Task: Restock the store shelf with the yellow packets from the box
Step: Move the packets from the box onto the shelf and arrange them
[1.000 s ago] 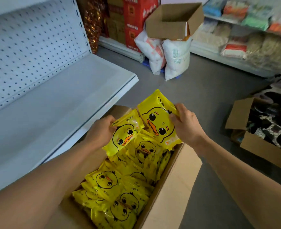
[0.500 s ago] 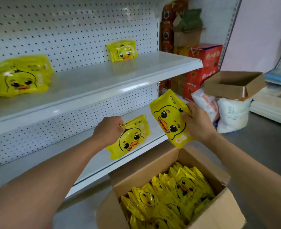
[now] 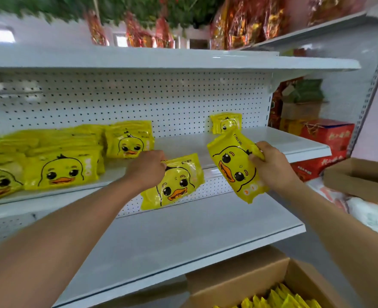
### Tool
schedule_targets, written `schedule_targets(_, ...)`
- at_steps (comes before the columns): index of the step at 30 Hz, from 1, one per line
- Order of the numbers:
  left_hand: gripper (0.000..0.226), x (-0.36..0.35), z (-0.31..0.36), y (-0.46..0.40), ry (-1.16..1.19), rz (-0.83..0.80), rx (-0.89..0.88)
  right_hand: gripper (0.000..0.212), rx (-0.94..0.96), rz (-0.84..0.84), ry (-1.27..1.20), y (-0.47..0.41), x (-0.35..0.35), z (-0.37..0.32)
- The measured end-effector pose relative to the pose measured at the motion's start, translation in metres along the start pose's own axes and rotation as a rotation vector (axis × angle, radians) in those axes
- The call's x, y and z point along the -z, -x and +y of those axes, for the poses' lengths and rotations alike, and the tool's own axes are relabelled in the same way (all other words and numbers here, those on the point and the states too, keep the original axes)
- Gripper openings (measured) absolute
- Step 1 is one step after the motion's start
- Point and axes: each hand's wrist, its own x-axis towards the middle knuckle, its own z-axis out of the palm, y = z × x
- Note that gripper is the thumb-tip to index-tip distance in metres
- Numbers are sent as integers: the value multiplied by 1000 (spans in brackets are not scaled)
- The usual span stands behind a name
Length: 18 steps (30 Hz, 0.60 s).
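Gripping one yellow duck packet (image 3: pixel 235 167) in the right hand (image 3: pixel 272 166), fingers curled round its right edge, packet tilted and hanging in front of the middle shelf (image 3: pixel 283 141). Pinching a second packet (image 3: pixel 174 183) by its top left corner in the left hand (image 3: pixel 146 167), fingers closed over that corner, the rest of the packet dangling below and to the right of the knuckles. Reaching with both forearms, up and forward from the near edge. Standing far back on that shelf, a single small packet (image 3: pixel 225 122) against the pegboard (image 3: pixel 139 101). Lying at the left of the shelf, stacked packets (image 3: pixel 61 167), blurred, count unclear. Sitting at the near right, the cardboard box (image 3: pixel 250 283) holding more packets (image 3: pixel 279 300), number not countable. Showing at the far right, red cartons (image 3: pixel 326 134).
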Motion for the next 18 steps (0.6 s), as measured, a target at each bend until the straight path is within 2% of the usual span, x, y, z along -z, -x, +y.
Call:
schedule_targets(6, 19, 54, -58, -34, -5, 103, 43, 26, 89, -54, 54, -39, -46, -43)
schedule_targets(10, 27, 89, -98, -58, -11, 171, 80, 6, 203, -122, 79, -69, -84, -78)
schedule_targets(15, 30, 120, -147, -85, -7, 214, 146, 16, 314, -299, 132, -107, -136, -117)
schedule_targets(18, 30, 130, -175, -95, 11, 220, 178, 31, 364, -432, 164, -124, -171, -135)
